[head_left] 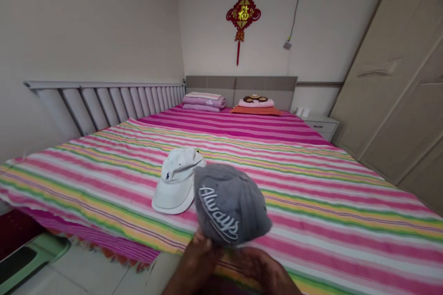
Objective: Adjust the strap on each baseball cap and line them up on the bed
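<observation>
Head view: I see the left hand (201,258) gripping the grey cap (231,205) by its near edge, presumably to leave the crown uncrushed. Right of it, the right hand (262,265) curls close under the cap; I cannot tell whether it grips. Beyond the left hand, the white cap (176,184) rests brim-nearest on the striped sheet (117,189), perhaps for easy reach.

- This looks like a bedroom in a home.
- A big bed (221,124) has a stripy cover (301,207).
- Folded purple bedding (204,102) sits by the grey headboard (266,85).
- A little white cabinet (321,120) with a drawer (325,128) stands next to the bed.
- A red and gold decoration (243,14) hangs on the wall (207,23).
</observation>
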A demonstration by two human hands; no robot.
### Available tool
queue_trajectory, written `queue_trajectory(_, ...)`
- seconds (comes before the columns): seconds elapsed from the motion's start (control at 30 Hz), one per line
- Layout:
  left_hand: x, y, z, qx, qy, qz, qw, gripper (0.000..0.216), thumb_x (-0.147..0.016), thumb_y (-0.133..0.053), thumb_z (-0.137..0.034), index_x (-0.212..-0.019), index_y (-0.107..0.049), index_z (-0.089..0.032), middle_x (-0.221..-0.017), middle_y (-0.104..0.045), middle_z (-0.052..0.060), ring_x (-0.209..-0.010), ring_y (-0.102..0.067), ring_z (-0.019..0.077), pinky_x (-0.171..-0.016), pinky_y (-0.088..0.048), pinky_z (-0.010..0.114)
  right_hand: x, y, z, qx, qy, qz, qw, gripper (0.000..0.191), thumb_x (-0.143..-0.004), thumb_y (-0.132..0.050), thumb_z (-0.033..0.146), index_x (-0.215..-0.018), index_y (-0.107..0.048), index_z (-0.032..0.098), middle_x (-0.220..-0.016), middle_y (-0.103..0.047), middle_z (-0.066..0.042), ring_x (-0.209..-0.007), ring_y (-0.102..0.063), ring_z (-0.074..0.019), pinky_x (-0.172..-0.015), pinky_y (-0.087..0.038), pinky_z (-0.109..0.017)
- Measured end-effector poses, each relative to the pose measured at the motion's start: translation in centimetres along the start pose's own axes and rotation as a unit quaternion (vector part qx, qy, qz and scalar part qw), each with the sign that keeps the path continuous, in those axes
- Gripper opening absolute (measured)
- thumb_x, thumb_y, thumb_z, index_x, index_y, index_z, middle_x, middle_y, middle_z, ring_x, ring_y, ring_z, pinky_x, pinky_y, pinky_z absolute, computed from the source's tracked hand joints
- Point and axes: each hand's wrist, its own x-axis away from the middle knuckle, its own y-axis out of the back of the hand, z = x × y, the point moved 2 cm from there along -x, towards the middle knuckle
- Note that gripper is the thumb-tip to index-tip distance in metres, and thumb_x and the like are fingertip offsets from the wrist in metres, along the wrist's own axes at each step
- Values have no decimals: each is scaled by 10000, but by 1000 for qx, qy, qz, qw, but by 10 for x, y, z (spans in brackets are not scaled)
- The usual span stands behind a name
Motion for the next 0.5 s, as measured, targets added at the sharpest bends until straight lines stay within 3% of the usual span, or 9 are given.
queue_trajectory(0.07, 10, 6, 27, 4, 46, -2, 999, 292, -563, -745, -263, -841, -662, -231, -822, -685, 18, -742, -622, 149, -621, -462, 222, 2, -9, 26, -104, 22, -40, 994, 673, -617, -491, 721, -1021, -628, 200, -1101, -621, -138, -1084, -519, -295, -933, -351, -437)
queue_trajectory(0.17, 20, 18, 45, -27, 81, -9, 996, 259, -552, -733, -215, -800, -661, -242, -770, -683, 17, -756, -620, 174, -661, -458, 260, 5, -12, 53, -230, 59, -123, 964, 602, -604, -519, 709, -922, -672, 222, -1018, -670, -119, -1091, -519, -284, -960, -328, -452)
queue_trajectory(0.27, 24, 28, 43, -82, 119, 21, 989, 297, -512, -734, -156, -791, -668, -233, -759, -686, 42, -819, -611, 226, -740, -450, 315, 7, -2, 63, -290, 68, -200, 933, 476, -542, -653, 623, -780, -701, 214, -899, -709, -109, -1078, -531, -291, -972, -312, -476)
queue_trajectory(0.33, 24, 30, 36, -92, 134, 33, 986, 331, -485, -740, -143, -799, -670, -221, -758, -686, 50, -833, -609, 249, -759, -446, 339, 9, 5, 66, -305, 58, -219, 925, 398, -495, -729, 541, -690, -705, 194, -836, -718, -115, -1059, -545, -307, -967, -317, -489)
queue_trajectory(0.5, 15, 14, 15, -97, 129, 80, 984, 420, -562, -720, -357, -917, -651, -143, -798, -672, 98, -864, -608, 279, -785, -433, 376, 20, 8, 75, -324, 35, -219, 920, 328, -447, -782, 446, -633, -707, 187, -717, -722, -105, -981, -593, -328, -937, -349, -511)
